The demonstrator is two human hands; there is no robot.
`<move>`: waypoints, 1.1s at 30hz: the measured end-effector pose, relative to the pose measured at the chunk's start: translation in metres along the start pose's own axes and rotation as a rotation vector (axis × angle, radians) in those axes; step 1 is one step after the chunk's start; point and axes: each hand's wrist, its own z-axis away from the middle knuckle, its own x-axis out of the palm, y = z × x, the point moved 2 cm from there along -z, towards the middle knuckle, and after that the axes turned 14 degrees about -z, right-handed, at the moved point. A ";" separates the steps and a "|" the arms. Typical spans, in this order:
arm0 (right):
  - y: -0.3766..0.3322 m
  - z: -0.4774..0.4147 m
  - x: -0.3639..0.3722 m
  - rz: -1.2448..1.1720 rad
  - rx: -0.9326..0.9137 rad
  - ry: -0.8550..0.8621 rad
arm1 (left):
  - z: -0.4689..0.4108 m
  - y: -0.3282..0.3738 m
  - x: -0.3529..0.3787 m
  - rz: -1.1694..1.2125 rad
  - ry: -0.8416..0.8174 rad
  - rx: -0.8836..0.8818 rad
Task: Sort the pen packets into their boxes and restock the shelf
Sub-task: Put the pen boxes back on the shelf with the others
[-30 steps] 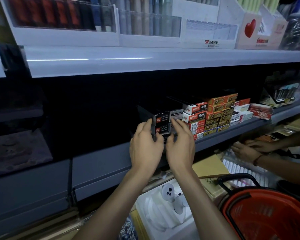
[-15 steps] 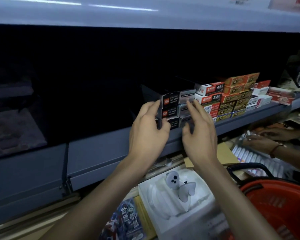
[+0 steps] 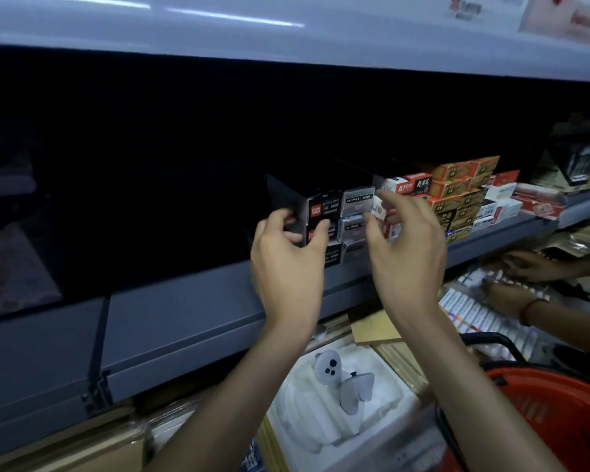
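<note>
A stack of black pen boxes (image 3: 324, 207) stands at the front of the dark shelf (image 3: 184, 318), with silver pen boxes (image 3: 356, 201) stacked right beside it. My left hand (image 3: 286, 264) grips the black stack, fingers curled round its left side and thumb on its front. My right hand (image 3: 409, 253) hovers in front of the silver boxes with loosely curled fingers, its thumb tip at their right edge, holding nothing that I can see. Red-and-white boxes (image 3: 413, 183) and orange boxes (image 3: 457, 185) fill the shelf further right.
Another person's hands (image 3: 525, 267) work over rows of pen packets (image 3: 474, 315) at the lower right. An orange basket (image 3: 559, 420) sits bottom right. A white box with a small figure (image 3: 338, 403) lies below my arms. The shelf's left part is dark.
My hands were flat against the stack's front. My left hand now curls round the black boxes' left side, and my right hand has shifted right and lifted off with curled fingers.
</note>
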 end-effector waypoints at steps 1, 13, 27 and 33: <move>-0.001 -0.005 -0.002 0.031 -0.029 -0.008 | 0.001 0.000 0.000 -0.002 0.005 -0.009; 0.009 -0.026 0.010 0.257 -0.317 -0.155 | 0.005 0.007 -0.001 0.077 0.032 -0.047; 0.007 -0.022 0.016 0.232 -0.272 -0.140 | 0.003 0.001 0.001 0.109 0.053 -0.048; 0.005 -0.018 0.018 0.218 -0.240 -0.147 | 0.005 0.004 0.001 0.097 0.029 -0.015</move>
